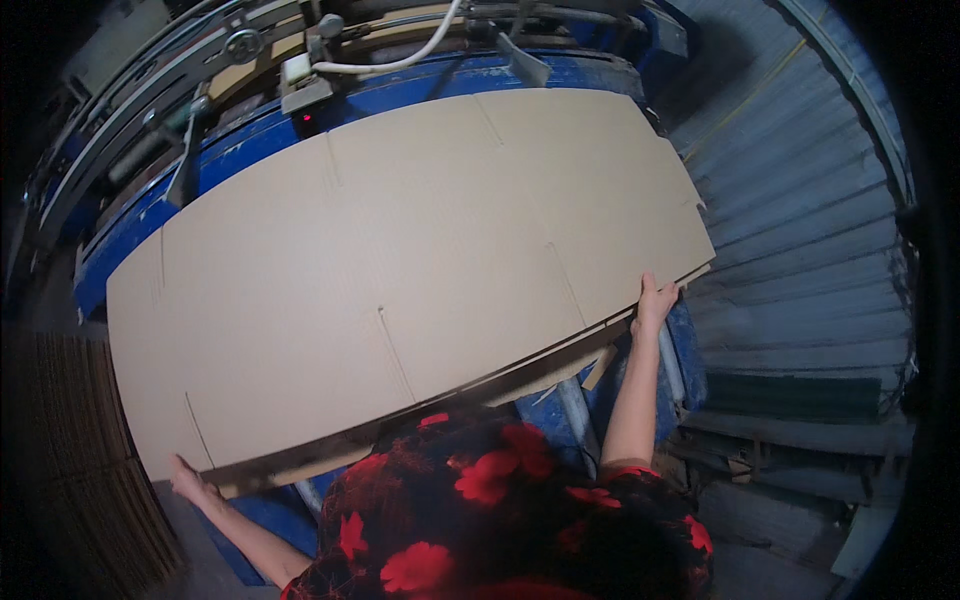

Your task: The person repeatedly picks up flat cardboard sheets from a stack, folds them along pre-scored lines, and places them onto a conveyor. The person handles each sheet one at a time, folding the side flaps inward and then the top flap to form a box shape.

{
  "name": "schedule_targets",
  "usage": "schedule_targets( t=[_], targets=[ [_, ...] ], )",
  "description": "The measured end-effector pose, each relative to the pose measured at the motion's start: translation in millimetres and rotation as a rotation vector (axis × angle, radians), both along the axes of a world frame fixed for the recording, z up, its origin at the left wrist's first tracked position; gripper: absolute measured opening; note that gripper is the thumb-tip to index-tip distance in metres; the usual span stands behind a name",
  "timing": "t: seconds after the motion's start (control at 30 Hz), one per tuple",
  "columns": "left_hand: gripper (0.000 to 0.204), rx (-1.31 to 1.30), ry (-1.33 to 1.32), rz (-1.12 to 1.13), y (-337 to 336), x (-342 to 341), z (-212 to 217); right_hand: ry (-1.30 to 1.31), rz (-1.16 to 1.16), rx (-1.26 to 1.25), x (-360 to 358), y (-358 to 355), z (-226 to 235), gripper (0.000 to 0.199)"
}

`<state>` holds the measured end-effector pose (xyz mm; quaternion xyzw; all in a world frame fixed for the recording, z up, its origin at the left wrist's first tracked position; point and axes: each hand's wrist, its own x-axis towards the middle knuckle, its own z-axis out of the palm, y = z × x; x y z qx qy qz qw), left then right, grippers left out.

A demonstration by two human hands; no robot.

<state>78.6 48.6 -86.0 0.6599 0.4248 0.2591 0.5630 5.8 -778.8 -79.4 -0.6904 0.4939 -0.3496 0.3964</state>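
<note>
Left hand [188, 482]: grip pinching the cardboard sheet [400, 260] at its near left corner.
Right hand [654, 300]: grip clasping the near right edge — sheet lying on the blue machine [240, 140].

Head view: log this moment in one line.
left hand: grips cardboard sheet corner | right hand: grips sheet edge | under: blue machine

Blue machine frame [420, 85], white hose [400, 62], corrugated metal wall [800, 230].

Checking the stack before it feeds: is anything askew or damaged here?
Slightly. Under the top cardboard sheet, lower sheets stick out along the near edge, so the stack isn't flush. The left hand and right hand grip that edge. No tears or spills show.
</note>
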Motion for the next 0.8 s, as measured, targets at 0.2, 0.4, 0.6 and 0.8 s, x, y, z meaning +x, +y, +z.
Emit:
schedule_targets(
  t=[0.2,0.4,0.6,0.8],
  targets=[
    [0.078,0.311,0.270,0.042,1,2,41,-0.053,0.029,0.080,7,-1,15,0.071],
    [0.075,0.414,-0.276,-0.157,-29,-2,109,-0.442,0.105,0.181,6,9,38,0.057],
    [0.058,-0.261,-0.627,-0.345,-23,15,116,-0.948,0.232,0.816,16,46,73,0.043],
    [0.045,-0.244,-0.015,-0.331,-34,-49,92,-0.598,0.441,0.522,-27,58,86,0.049]
  ],
)
